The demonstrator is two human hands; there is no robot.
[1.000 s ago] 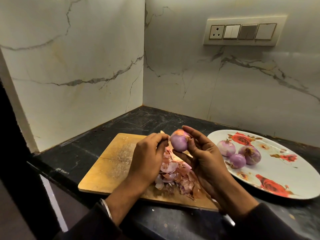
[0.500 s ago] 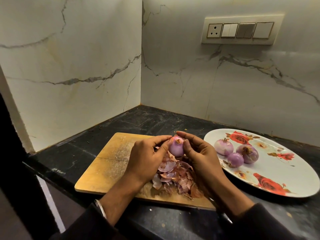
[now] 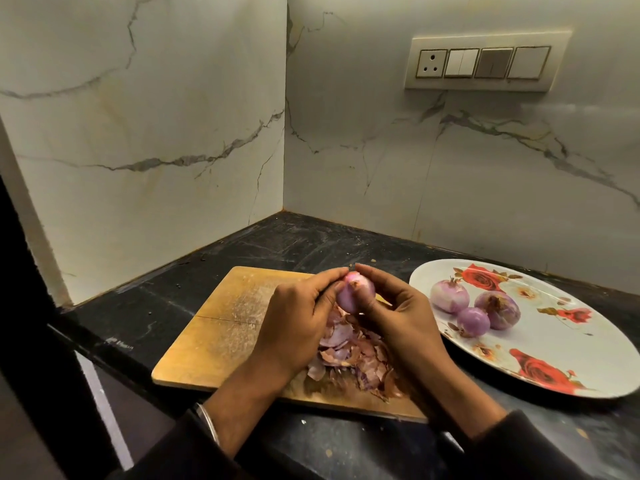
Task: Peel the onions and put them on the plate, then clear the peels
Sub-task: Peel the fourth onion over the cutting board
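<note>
Onion (image 3: pixel 356 295) number four sits between both my hands, raised just above the peels (image 3: pixel 349 355) heaped on the cutting board (image 3: pixel 221 327). My left hand (image 3: pixel 294 327) curls round its left side, and that grip is closed on the bulb with the forefinger reaching to the top. My right hand (image 3: pixel 405 317) cups the right side, thumb and forefinger meeting at the crown, pinching what looks like a last scrap of dry skin; whether any skin is truly caught there I cannot tell, since the fingertips hide the spot.

Most of the bulb shows smooth, pale purple flesh, so I judge this peeling step nearly finished. To do it well I should keep the left grip firm but light, since a bare onion is slick and would squirt out under a hard squeeze. The right pinch should pull the scrap down along the curve, away from the crown, so it tears off in one strip and drops onto the heap on the board, not onto the dark worktop (image 3: pixel 263 244). Turning the bulb slowly would let me check for papery patches.

Right of the board, the flowered plate (image 3: pixel 571 344) already carries three peeled onions (image 3: pixel 474 308) clustered near its side facing the board; this one belongs beside them. Afterwards the peels need clearing.
</note>
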